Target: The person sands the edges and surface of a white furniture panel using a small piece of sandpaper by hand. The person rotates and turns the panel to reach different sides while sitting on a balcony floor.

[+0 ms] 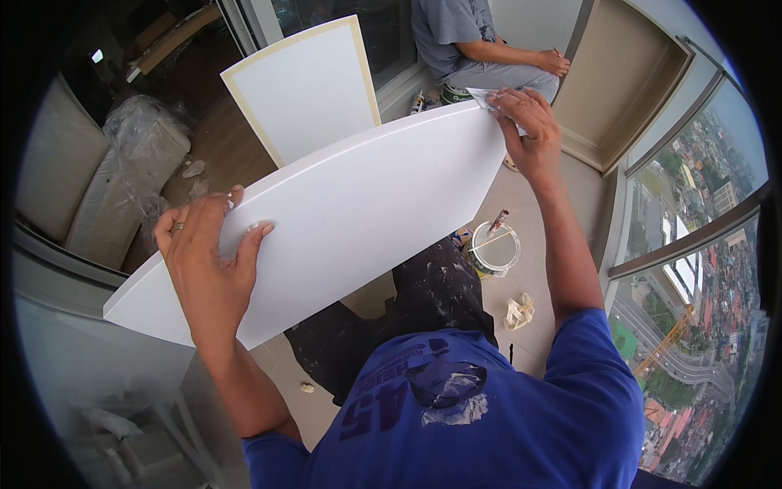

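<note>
A large white panel (358, 216) lies tilted across my lap, its long far edge slightly curved. My left hand (210, 257) grips that edge near the panel's left end, thumb on the face and fingers over the rim. At the far right corner my right hand (528, 126) is closed on a thin, folded whitish sheet (481, 98), pressed against the edge. Whether the sheet is paper or cloth I cannot tell. White smears mark the fingertips of both hands.
Behind stands a white board (305, 90) with a tan border. A seated person (464, 41) is beyond, near a tan tray-like panel (619, 81). A paint can (494, 251) with a brush and a crumpled rag (519, 312) sit right of my legs. Windows (692, 244) line the right.
</note>
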`<state>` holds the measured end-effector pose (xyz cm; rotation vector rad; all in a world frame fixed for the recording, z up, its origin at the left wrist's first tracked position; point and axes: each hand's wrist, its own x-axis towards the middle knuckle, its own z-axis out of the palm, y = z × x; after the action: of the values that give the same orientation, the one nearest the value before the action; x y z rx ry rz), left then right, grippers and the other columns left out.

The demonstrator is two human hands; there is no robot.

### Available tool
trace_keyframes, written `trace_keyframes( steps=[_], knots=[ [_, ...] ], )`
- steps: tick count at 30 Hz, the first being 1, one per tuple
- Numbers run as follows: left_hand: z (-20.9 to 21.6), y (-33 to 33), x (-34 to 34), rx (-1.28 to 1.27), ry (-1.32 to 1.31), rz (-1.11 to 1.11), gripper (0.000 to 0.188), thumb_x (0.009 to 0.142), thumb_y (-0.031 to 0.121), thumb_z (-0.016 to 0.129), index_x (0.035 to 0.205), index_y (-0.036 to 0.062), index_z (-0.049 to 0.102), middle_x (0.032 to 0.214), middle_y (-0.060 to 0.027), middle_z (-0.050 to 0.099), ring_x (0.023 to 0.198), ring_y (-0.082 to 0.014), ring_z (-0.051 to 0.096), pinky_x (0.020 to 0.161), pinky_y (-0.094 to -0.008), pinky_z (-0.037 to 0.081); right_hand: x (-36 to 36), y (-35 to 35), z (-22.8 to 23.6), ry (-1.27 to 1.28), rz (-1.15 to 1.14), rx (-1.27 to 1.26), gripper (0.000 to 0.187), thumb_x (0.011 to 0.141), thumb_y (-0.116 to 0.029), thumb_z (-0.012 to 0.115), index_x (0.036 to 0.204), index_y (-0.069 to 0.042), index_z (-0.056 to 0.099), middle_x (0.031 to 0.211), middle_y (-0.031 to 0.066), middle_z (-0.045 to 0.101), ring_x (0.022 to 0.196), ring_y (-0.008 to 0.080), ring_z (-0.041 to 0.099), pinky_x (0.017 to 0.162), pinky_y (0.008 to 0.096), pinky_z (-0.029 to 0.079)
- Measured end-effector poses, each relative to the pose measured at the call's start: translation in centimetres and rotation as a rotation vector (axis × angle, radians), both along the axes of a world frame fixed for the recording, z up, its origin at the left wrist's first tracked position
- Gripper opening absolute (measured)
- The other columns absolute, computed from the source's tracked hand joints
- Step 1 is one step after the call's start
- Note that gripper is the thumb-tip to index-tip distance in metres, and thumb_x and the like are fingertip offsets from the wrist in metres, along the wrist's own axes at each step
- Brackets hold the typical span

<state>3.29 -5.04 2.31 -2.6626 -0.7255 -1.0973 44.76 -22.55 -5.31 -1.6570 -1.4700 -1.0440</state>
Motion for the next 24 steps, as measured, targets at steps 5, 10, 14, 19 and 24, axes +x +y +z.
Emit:
trace_keyframes(
  steps=[5,10,14,19,24],
  knots=[
    [0.1,0.5,0.0,-0.026,-0.032,-0.036,0.035,0.077,0.017,0.089,0.107,0.0046,0.074,0.1,-0.0109,0.073,0.096,-0.0311,0.064,0.109,-0.0461,0.036,-1.6,0.5,0.4,-0.033,0.028,0.003,0.023,0.089,-0.002,0.076,0.11,-0.01,0.079,0.114,0.005,0.079,0.117,0.0232,0.073,0.11,0.0477,0.048],
    [0.3,0.5,-0.2,-0.061,-0.034,-0.038,0.039,0.075,0.018,0.091,0.106,0.0024,0.073,0.103,-0.0124,0.075,0.097,-0.0318,0.066,0.109,-0.0458,0.036,-13.5,6.6,2.8,-0.054,0.325,-0.014,0.026,0.085,-0.002,0.076,0.109,-0.01,0.079,0.112,0.0037,0.078,0.113,0.021,0.072,0.11,0.0485,0.047],
    [0.9,0.0,-0.2,-0.078,-0.045,-0.034,0.041,0.073,0.018,0.093,0.105,0.0019,0.072,0.104,-0.0123,0.076,0.099,-0.0314,0.066,0.11,-0.0456,0.036,-21.0,10.2,4.5,-0.005,0.538,0.003,0.027,0.081,-0.001,0.076,0.106,-0.01,0.078,0.109,0.0023,0.077,0.112,0.0188,0.07,0.111,0.0487,0.045],
    [0.7,0.3,-0.4,-0.065,-0.03,-0.02,0.039,0.074,0.018,0.092,0.105,0.0034,0.073,0.105,-0.0096,0.076,0.098,-0.0307,0.066,0.109,-0.0451,0.036,-16.9,8.7,4.4,-0.089,0.407,-0.034,0.026,0.082,-0.003,0.079,0.106,-0.013,0.08,0.109,0.0004,0.078,0.109,0.0171,0.072,0.109,0.0482,0.046],
    [0.8,0.4,-0.7,-0.038,-0.024,-0.007,0.038,0.075,0.018,0.091,0.105,0.0039,0.073,0.103,-0.0086,0.075,0.097,-0.0299,0.065,0.108,-0.0447,0.037,-10.1,5.3,3.8,-0.041,0.235,-0.044,0.026,0.08,0.001,0.081,0.103,-0.012,0.08,0.102,0.0015,0.079,0.108,0.02,0.074,0.111,0.0489,0.045]
  ],
)
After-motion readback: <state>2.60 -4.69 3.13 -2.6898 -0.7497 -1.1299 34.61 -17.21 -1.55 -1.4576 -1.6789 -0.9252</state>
